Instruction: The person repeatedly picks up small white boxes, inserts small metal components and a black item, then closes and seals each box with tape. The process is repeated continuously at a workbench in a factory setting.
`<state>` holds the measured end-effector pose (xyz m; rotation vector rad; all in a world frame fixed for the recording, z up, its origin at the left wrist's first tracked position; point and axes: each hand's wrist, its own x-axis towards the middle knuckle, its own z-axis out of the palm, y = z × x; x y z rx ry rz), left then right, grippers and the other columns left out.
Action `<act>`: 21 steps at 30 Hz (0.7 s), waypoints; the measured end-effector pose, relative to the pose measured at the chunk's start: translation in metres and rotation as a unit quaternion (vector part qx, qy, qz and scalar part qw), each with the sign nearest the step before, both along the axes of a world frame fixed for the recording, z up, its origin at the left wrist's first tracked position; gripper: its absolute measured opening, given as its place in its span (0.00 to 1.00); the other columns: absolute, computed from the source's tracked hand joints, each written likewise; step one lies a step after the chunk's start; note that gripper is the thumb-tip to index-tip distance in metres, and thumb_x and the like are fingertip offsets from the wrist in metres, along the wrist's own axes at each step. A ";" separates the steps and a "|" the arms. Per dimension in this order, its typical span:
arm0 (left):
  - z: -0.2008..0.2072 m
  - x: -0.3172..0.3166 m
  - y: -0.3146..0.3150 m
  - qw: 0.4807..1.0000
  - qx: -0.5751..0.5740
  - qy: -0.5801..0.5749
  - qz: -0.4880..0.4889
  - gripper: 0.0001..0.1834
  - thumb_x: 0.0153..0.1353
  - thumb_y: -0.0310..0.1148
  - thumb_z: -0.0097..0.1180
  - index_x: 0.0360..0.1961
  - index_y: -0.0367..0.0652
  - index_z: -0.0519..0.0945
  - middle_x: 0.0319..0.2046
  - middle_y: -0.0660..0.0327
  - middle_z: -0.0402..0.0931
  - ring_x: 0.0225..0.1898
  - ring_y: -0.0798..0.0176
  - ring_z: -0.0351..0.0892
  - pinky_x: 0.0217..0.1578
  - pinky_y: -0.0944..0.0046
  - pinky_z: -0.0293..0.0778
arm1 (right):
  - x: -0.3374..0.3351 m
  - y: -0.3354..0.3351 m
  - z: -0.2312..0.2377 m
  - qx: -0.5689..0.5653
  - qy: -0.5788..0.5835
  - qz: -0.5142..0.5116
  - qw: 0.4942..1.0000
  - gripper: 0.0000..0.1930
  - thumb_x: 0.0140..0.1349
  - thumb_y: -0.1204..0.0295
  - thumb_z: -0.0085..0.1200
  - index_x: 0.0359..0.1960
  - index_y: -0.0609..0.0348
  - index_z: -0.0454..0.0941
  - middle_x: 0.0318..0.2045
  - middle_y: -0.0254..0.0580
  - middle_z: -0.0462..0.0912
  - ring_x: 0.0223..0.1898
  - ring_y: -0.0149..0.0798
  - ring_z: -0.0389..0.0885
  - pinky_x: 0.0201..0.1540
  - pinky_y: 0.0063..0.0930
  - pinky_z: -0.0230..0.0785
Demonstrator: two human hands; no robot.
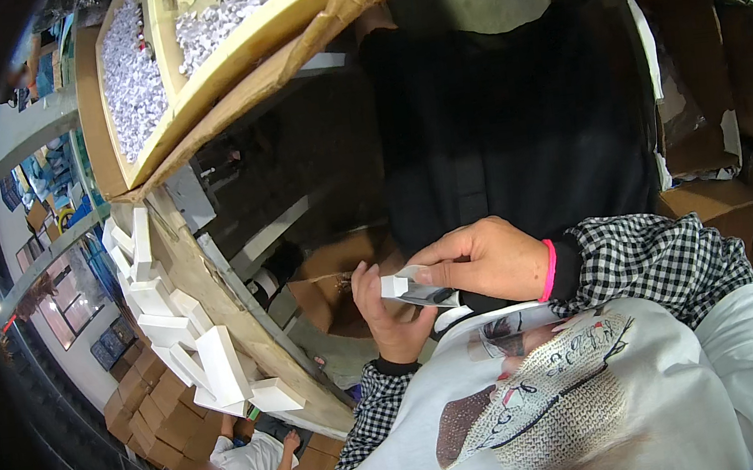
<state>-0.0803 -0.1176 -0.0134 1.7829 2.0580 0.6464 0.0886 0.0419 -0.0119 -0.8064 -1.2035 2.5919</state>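
Before my chest, my left hand (388, 327) is closed around a small white box (394, 286), its fingers along the far side and end. The box has a dark, shiny side facing me. My right hand (497, 259), with a pink band on the wrist, pinches the box's near end between thumb and fingers. What lies under the right fingertips is hidden. To the left, several similar white boxes (223, 366) lie in a loose pile on the table edge (259, 339).
A cardboard-edged wooden tray (233, 53) holding many small white pieces (133, 86) stands at the upper left. Below the table is an open carton (326, 277). Cardboard cartons (711, 200) stand at right. Another person (249, 464) in a white shirt is at the lower left.
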 end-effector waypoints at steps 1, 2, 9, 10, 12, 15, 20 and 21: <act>-0.003 -0.001 -0.001 1.000 0.012 0.003 -0.008 0.50 0.36 0.31 0.73 0.61 0.41 0.56 0.57 0.49 0.60 0.61 0.39 0.59 0.59 0.43 0.58 | 0.000 -0.001 0.000 0.017 -0.004 0.008 1.000 0.14 0.62 0.64 0.53 0.43 0.59 0.81 0.36 0.45 0.85 0.36 0.34 0.83 0.42 0.22 0.73; -0.004 -0.001 -0.003 1.000 0.013 -0.005 -0.003 0.50 0.37 0.33 0.74 0.60 0.42 0.55 0.57 0.50 0.60 0.60 0.39 0.59 0.59 0.42 0.59 | -0.001 -0.002 0.000 0.028 0.002 0.005 1.000 0.14 0.62 0.64 0.54 0.43 0.59 0.81 0.36 0.46 0.85 0.36 0.35 0.84 0.41 0.23 0.73; -0.018 -0.001 -0.005 0.998 0.068 0.001 0.007 0.51 0.36 0.31 0.75 0.60 0.41 0.55 0.56 0.51 0.61 0.59 0.45 0.62 0.60 0.46 0.58 | -0.004 -0.002 0.005 0.121 0.000 -0.008 0.993 0.14 0.58 0.61 0.56 0.38 0.57 0.83 0.33 0.45 0.82 0.32 0.40 0.82 0.38 0.26 0.73; -0.020 0.000 -0.005 0.998 0.058 -0.003 0.016 0.51 0.36 0.31 0.75 0.60 0.41 0.55 0.56 0.51 0.61 0.59 0.45 0.62 0.60 0.46 0.58 | -0.004 -0.002 0.006 0.124 -0.014 0.005 0.992 0.14 0.58 0.61 0.56 0.37 0.57 0.82 0.32 0.44 0.82 0.32 0.41 0.81 0.37 0.27 0.73; -0.023 0.001 -0.006 0.998 0.045 0.005 0.036 0.51 0.37 0.31 0.75 0.61 0.41 0.55 0.56 0.51 0.61 0.59 0.48 0.63 0.58 0.49 0.60 | -0.005 -0.001 0.008 0.142 -0.040 0.023 0.989 0.13 0.57 0.62 0.56 0.37 0.57 0.81 0.31 0.44 0.80 0.31 0.42 0.80 0.36 0.28 0.72; -0.023 0.000 -0.012 0.996 0.006 -0.056 0.071 0.50 0.37 0.35 0.74 0.61 0.39 0.56 0.57 0.51 0.60 0.59 0.45 0.62 0.59 0.47 0.60 | -0.007 0.000 0.007 0.177 -0.066 0.044 0.981 0.12 0.55 0.66 0.56 0.38 0.58 0.78 0.31 0.44 0.78 0.33 0.43 0.79 0.36 0.30 0.72; -0.024 -0.002 -0.021 0.992 -0.015 -0.074 0.101 0.51 0.36 0.32 0.73 0.61 0.40 0.56 0.57 0.50 0.60 0.59 0.47 0.61 0.59 0.50 0.60 | -0.009 0.001 0.000 0.272 -0.064 0.041 0.959 0.13 0.51 0.71 0.59 0.40 0.57 0.75 0.25 0.37 0.72 0.25 0.35 0.74 0.29 0.27 0.71; -0.025 -0.002 -0.021 0.992 -0.012 -0.077 0.104 0.51 0.36 0.32 0.73 0.61 0.40 0.56 0.57 0.50 0.60 0.59 0.47 0.61 0.59 0.51 0.60 | -0.009 0.001 0.000 0.283 -0.045 0.011 0.958 0.14 0.52 0.71 0.59 0.40 0.57 0.75 0.25 0.37 0.72 0.25 0.35 0.75 0.29 0.27 0.71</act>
